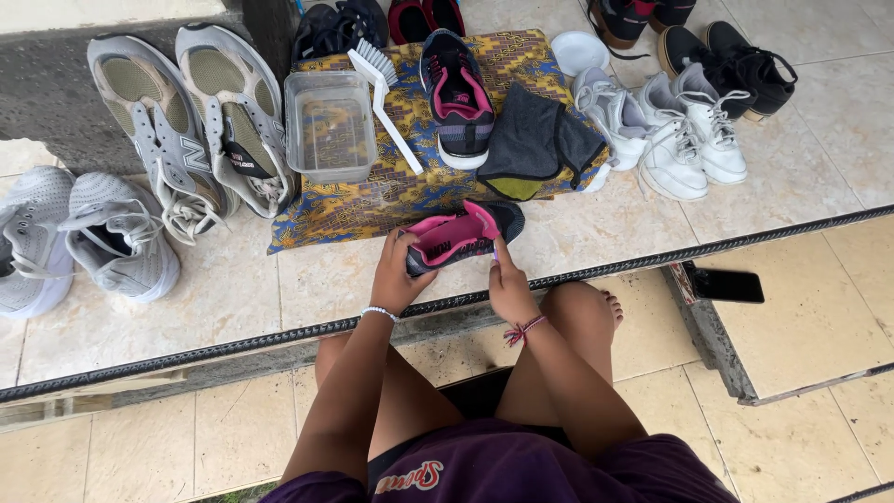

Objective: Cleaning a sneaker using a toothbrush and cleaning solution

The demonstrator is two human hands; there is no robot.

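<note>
A black sneaker with pink lining [463, 234] lies tilted at the near edge of a patterned cloth [410, 191] on the tiled ledge. My left hand [397, 277] grips its heel end. My right hand [508, 284] holds the side near its tongue. The matching sneaker [457, 98] stands upright on the cloth further back. Beside that one are a clear plastic tub of water [330, 126], a white brush [383, 86] leaning on the tub, and a dark folded cloth [538, 142].
Grey sneakers [200, 130] and light grey ones [84, 237] lie to the left. White sneakers [670, 126] and black ones [736, 61] sit to the right, with a white lid [579, 51]. A black phone [726, 285] lies on the lower step. My knees are below the ledge.
</note>
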